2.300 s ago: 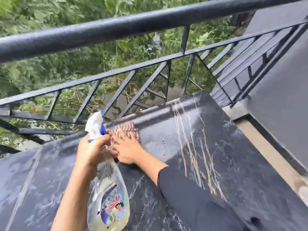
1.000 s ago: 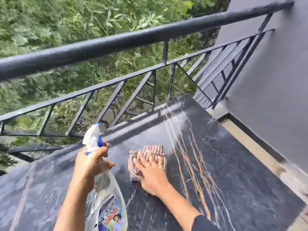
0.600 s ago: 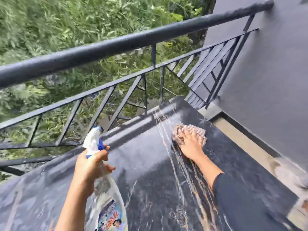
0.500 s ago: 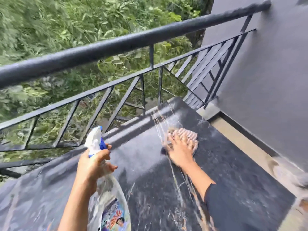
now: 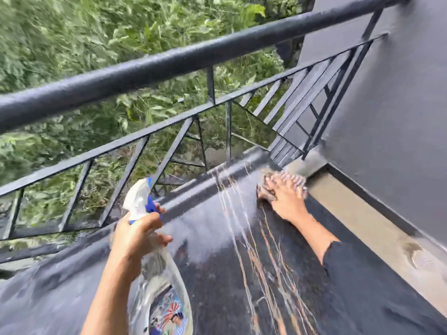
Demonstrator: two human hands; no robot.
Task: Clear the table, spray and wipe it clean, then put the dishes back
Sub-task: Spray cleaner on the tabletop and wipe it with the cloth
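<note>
Head view: the left hand (image 5: 137, 234) grips the neck of a clear spray bottle (image 5: 158, 288) at near left; its colourful label is too blurred to read. The right hand (image 5: 287, 201) presses flat, fingers spread, on a striped cloth (image 5: 267, 187) at the dark marble counter's (image 5: 217, 274) far right corner, near the black railing (image 5: 169, 66).

Right arm (image 5: 377, 286) — dark sleeve; left bare.

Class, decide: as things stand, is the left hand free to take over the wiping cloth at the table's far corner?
Probably not: the left hand is shut on the spray bottle, and the cloth lies under the right hand.
</note>
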